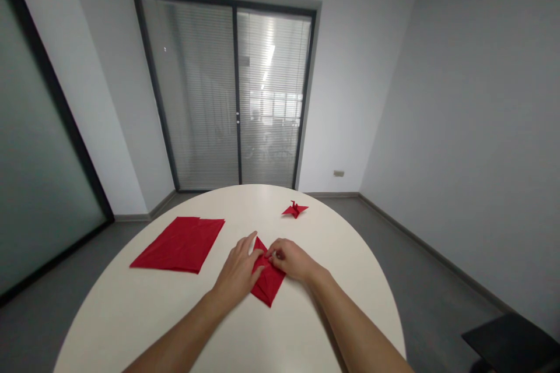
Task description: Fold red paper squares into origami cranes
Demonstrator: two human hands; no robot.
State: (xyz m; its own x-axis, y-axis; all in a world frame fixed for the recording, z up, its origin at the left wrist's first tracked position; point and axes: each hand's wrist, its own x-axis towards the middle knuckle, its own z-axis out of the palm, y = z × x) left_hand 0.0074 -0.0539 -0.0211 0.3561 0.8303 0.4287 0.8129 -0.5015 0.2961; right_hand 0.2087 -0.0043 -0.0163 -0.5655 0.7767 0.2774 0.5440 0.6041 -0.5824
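A small folded red paper [268,290] lies diamond-wise on the round table in front of me, with crease lines across it. My left hand [240,267] rests along its left side, fingers spread and fingertips on the paper. On the right, my right hand [289,257] has its thumb and fingers pinched together at the paper's upper right part. Whether a flap is between those fingertips is too small to make out for certain. Farther back stands a finished red paper crane [296,210] with its wings out.
Larger red paper sheets [179,245] lie stacked on the left of the white round table [175,320]. A black flat surface [516,338] juts in at the lower right. Beyond the table are glass doors with blinds [236,93].
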